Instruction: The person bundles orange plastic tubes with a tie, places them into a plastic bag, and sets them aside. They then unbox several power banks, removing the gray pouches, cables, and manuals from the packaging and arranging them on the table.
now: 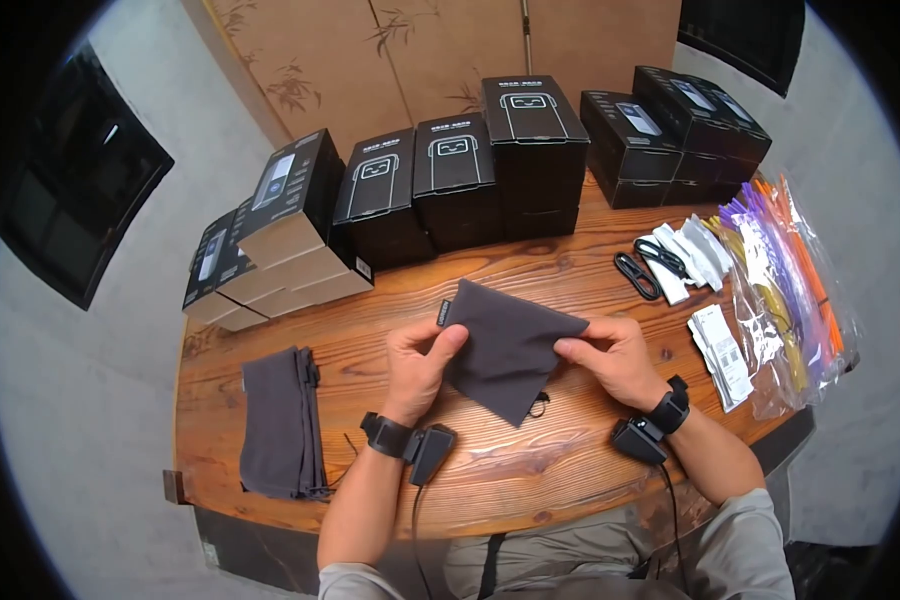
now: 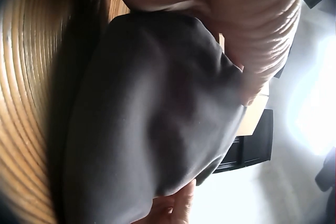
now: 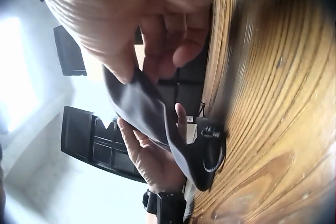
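A dark grey cloth pouch (image 1: 510, 345) is held up above the wooden table, stretched between both hands. My left hand (image 1: 420, 365) pinches its left edge beside a small black label, thumb on top. At the pouch's right corner, my right hand (image 1: 615, 362) pinches the fabric between thumb and fingers. The right wrist view shows the pouch (image 3: 144, 103) hanging from the right thumb and fingers, with a dark cord loop (image 3: 212, 150) at its lower end. In the left wrist view the cloth (image 2: 152, 113) hides most of the left fingers.
Folded grey pouches (image 1: 280, 425) lie at the left on the table (image 1: 370, 490). Black boxes (image 1: 535, 140) stand stacked along the back. Black cables (image 1: 637, 275), white packets (image 1: 695, 255), a paper stack (image 1: 720, 355) and bagged coloured strips (image 1: 780, 290) lie at the right.
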`<action>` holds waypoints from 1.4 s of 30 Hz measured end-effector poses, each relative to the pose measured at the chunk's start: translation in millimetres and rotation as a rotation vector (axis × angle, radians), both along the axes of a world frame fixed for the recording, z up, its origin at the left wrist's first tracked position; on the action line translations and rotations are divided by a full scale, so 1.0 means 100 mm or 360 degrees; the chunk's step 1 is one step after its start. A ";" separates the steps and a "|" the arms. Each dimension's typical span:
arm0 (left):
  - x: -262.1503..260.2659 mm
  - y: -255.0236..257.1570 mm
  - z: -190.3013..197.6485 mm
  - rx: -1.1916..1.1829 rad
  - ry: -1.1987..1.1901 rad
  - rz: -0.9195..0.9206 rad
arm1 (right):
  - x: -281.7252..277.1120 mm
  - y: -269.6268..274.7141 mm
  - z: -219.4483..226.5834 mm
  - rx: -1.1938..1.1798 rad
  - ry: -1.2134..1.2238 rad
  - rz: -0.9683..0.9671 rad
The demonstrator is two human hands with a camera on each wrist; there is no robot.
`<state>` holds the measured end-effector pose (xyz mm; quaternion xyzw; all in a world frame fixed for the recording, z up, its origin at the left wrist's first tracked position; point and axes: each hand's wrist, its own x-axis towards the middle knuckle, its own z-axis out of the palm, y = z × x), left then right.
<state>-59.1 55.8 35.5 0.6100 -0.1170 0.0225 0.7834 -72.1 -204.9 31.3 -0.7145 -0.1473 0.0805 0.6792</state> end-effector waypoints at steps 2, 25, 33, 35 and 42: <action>0.00 -0.02 0.00 0.0016 -0.0020 -0.0057 | -0.01 0.02 0.04 0.0103 -0.0086 -0.0108; 0.01 0.02 -0.10 0.0045 0.0085 -0.0306 | -0.07 0.12 0.22 0.0221 -0.0347 -0.0235; 0.01 0.01 -0.07 -0.0109 -0.0021 -0.0274 | -0.08 0.13 0.16 0.0202 -0.0611 -0.0290; -0.04 -0.06 0.01 -0.0004 0.0006 -0.0360 | -0.08 0.05 0.14 0.0189 -0.0544 -0.0239; -0.01 0.02 -0.10 0.0274 0.0149 -0.0420 | -0.16 0.13 0.33 0.0411 -0.0028 -0.0163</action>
